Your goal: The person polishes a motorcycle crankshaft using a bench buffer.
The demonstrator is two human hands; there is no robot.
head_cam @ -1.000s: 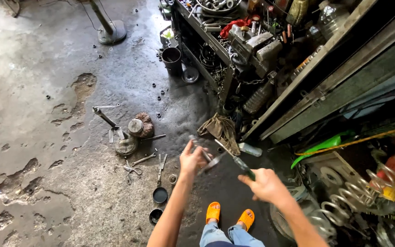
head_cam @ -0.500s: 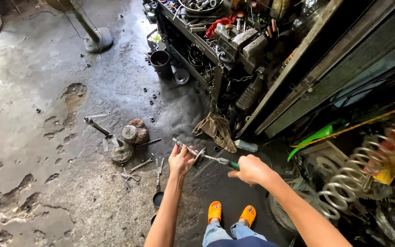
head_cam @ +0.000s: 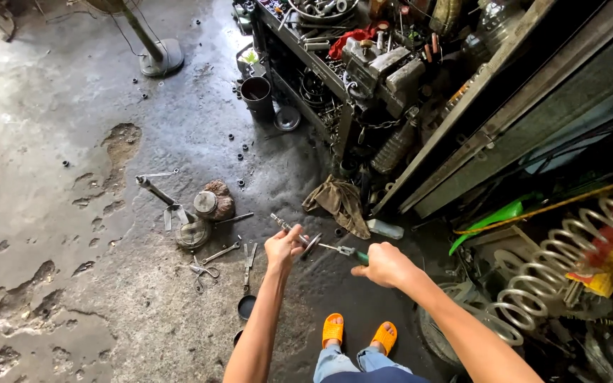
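Metal shaft (head_cam: pixel 289 228) in left hand (head_cam: pixel 283 248); right hand (head_cam: pixel 384 264) grips screwdriver (head_cam: pixel 342 250).

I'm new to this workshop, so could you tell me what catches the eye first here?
At centre, the left hand grips a metal shaft with a disc while the right hand holds a green-handled tool against it. Below are orange sandals on the stained concrete floor. A large coil spring lies at right.

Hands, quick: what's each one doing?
Left hand: closed around a metal shaft.
Right hand: closed on a green-handled tool.
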